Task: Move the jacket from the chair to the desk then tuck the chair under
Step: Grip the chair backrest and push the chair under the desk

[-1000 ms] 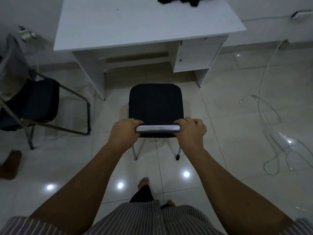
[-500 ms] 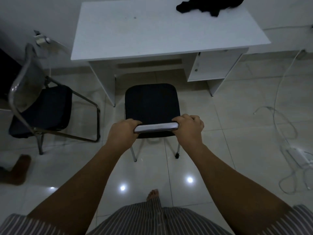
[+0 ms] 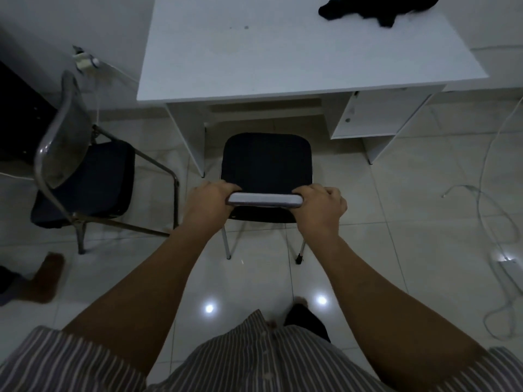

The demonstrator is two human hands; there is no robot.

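Note:
A chair with a black seat (image 3: 266, 161) stands on the tiled floor facing the white desk (image 3: 254, 58), its front edge just short of the desk's knee gap. My left hand (image 3: 209, 203) grips the left end of the chair's grey backrest top (image 3: 264, 200). My right hand (image 3: 321, 206) grips its right end. The black jacket (image 3: 373, 7) lies crumpled on the desk's far right corner, partly cut off by the frame's top edge.
A second chair (image 3: 85, 176) with a metal frame and clear back stands left of the desk. A drawer unit (image 3: 376, 114) fills the desk's right side. White cables and a power strip (image 3: 506, 261) lie on the floor at right. A brown slipper (image 3: 46, 275) lies at left.
The chair and both hands have come nearer to the desk. The view has shifted, so the desk and jacket sit lower and further right in the frame.

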